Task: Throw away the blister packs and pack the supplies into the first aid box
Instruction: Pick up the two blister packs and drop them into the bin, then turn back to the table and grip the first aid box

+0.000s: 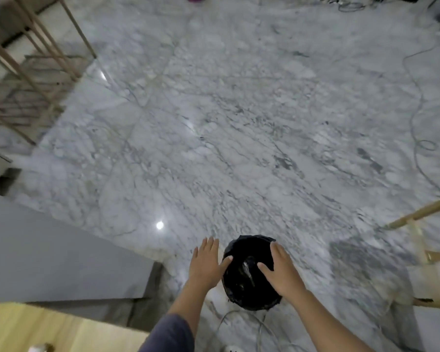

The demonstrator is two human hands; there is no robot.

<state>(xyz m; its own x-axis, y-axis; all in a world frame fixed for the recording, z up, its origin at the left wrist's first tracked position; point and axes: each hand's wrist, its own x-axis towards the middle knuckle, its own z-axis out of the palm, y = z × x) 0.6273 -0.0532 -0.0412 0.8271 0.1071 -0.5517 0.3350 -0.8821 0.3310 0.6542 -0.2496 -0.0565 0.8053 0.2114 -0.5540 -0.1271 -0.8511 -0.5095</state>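
On marble floor point(239, 110), wide and pale w/ grey veins, glare spots, thin cables trailing at right edge and near feet. Grey wall/partition point(61, 250) at lower left, wooden rack point(36, 59) upper left, another wooden frame point(422, 250) at right. Yellowish tabletop corner point(48, 329) at bottom left, too little showing to tell what lies on it; first aid box not in view.

Below centre: black-lined bin point(249, 288), mouth facing up, standing on floor just ahead of person. Something small and shiny point(247, 270) inside liner, prob. a blister pack, too blurred to confirm.

Left hand point(206, 262) flat, fingers spread, holding nothing, beside bin's left rim w/ thumb over edge. Right hand point(280, 270) likewise spread and empty, palm down over bin's right half.

Judged step: discard just about finished, hands free above bin. To do well: glance into liner, confirm packs dropped fully inside and none caught on rim or fallen to floor beside. Keep clear of liner folds so bag isn't pulled off. Mind cables underfoot when turning back. Then back to table for supplies; packing into box appears not begun, judging only from empty hands.
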